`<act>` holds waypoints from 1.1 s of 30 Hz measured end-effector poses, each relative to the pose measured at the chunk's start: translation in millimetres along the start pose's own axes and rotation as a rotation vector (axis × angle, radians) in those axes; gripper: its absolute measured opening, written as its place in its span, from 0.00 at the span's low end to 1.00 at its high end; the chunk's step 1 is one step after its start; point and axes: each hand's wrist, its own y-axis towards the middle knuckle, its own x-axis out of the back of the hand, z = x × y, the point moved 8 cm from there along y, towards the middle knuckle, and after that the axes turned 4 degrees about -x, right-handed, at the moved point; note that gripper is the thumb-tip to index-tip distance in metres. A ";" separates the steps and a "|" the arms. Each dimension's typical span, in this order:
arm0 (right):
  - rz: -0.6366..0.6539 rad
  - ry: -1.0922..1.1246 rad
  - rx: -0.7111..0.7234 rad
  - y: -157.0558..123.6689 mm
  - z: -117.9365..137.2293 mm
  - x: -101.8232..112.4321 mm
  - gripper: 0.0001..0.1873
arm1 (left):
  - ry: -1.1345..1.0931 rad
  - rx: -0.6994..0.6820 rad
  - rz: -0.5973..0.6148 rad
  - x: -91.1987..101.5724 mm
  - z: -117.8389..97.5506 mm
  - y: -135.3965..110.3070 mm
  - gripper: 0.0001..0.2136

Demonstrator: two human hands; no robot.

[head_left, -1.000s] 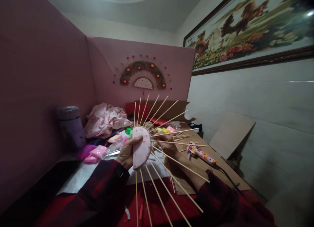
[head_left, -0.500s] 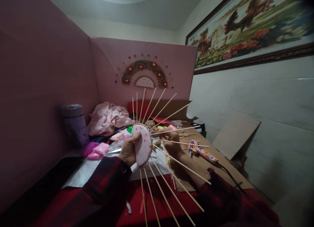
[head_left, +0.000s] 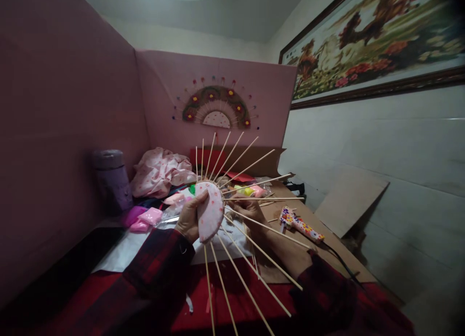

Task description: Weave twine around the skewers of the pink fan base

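My left hand (head_left: 189, 219) grips a half-round piece covered in white cloth with pink spots (head_left: 210, 215), thumb on its front face. Thin wooden sticks (head_left: 250, 184) fan out from its curved edge. My right hand (head_left: 250, 211) is among the sticks on the right side, close to that edge. Its fingers are drawn together in a pinch; what they hold is hidden behind the sticks. A flower-patterned glue gun (head_left: 300, 224) lies on the cardboard to the right of my right hand.
A purple bottle (head_left: 113, 181) stands at the left beside bunched spotted cloth (head_left: 162, 173). Pink packets (head_left: 145, 218) lie in front. Cardboard (head_left: 274, 268) covers the table's right part. A finished-looking fan decoration (head_left: 216, 105) hangs on the pink panel. Loose sticks lie behind my right hand.
My right hand has shifted slightly left and down, nearer the curved edge. The spotted piece with its sticks has turned a little, and the view has moved slightly.
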 end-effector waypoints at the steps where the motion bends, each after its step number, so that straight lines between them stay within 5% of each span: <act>1: 0.007 -0.003 0.007 -0.4 1.8 -1.1 0.15 | 0.010 -0.005 -0.004 0.4 -0.5 0.0 0.05; 10: -0.014 0.004 0.052 -7.2 25.1 0.7 0.14 | 0.119 0.020 0.013 1.8 -4.4 -1.4 0.07; 21: -0.047 0.080 0.002 -4.2 19.0 5.2 0.15 | 0.112 -0.026 0.052 3.2 -21.4 4.1 0.06; 33: -0.244 0.144 -0.015 6.3 14.7 55.5 0.18 | 0.170 -0.061 -0.037 9.1 -37.1 4.8 0.05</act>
